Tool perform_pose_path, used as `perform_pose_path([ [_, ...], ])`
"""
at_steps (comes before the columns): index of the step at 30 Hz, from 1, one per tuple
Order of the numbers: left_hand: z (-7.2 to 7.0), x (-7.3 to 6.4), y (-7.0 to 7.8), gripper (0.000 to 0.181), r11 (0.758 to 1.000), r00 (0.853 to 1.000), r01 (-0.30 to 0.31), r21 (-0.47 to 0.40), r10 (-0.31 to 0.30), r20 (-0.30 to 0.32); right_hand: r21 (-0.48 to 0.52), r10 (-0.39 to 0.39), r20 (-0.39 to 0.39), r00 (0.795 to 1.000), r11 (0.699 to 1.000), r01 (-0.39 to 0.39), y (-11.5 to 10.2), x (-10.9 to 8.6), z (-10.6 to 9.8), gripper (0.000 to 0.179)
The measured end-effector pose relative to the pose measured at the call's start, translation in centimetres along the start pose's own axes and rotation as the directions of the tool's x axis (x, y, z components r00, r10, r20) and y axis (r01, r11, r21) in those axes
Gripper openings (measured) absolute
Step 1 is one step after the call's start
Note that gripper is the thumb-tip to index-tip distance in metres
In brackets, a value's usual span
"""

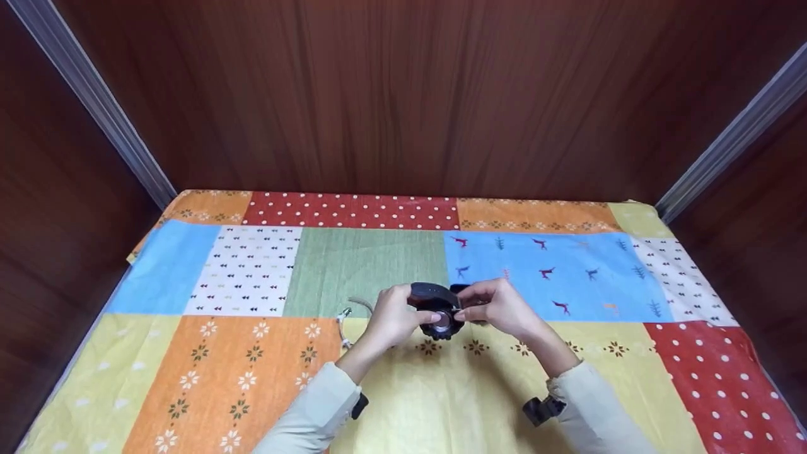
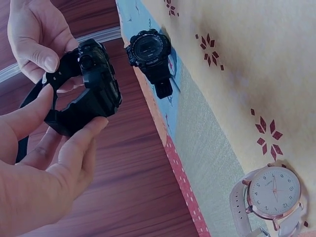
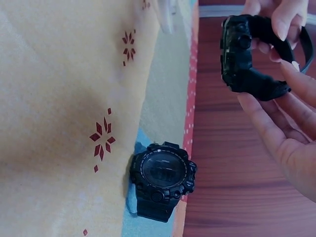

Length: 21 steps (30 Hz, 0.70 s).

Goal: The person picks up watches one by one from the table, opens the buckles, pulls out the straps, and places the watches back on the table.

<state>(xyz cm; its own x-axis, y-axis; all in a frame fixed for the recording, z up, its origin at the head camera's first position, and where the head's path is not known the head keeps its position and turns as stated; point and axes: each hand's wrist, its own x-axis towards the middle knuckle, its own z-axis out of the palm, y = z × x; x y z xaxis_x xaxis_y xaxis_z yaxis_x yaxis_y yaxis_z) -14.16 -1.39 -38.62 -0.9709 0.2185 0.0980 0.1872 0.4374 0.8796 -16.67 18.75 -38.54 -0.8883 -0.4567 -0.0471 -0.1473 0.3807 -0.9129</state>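
A black digital-style wristwatch (image 1: 430,292) with a chunky case is held up above the cloth between both hands, its strap bent into a loop. My left hand (image 1: 392,320) grips one side of the watch, thumb on the strap. From the other side, my right hand (image 1: 501,308) pinches the strap between thumb and fingers. In the left wrist view the case of the held watch (image 2: 101,74) faces away from the fingers. A second black watch (image 2: 150,49) lies face up on the cloth, mostly behind the right hand in the head view.
A watch with a white dial (image 2: 274,192) and pale strap lies on the cloth, left of the hands. The patchwork tablecloth (image 1: 252,378) covers the table. Brown wood-grain panels (image 1: 403,94) stand at the back and both sides, with metal strips (image 1: 94,94) at the corners.
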Motion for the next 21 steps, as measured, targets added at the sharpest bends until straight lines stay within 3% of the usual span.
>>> perform_pose_path([
  [10,0.14,0.08,0.01,0.029,0.999,1.000,0.009,0.040,-0.009,-0.002,-0.010,0.016,-0.009,1.000,1.000,-0.016,0.03,0.05,-0.17,0.024],
  [21,-0.09,0.12,0.38,0.026,1.000,1.000,0.001,0.021,-0.001,-0.014,-0.001,0.001,-0.033,0.999,1.000,-0.001,-0.33,0.00,-0.35,0.023],
])
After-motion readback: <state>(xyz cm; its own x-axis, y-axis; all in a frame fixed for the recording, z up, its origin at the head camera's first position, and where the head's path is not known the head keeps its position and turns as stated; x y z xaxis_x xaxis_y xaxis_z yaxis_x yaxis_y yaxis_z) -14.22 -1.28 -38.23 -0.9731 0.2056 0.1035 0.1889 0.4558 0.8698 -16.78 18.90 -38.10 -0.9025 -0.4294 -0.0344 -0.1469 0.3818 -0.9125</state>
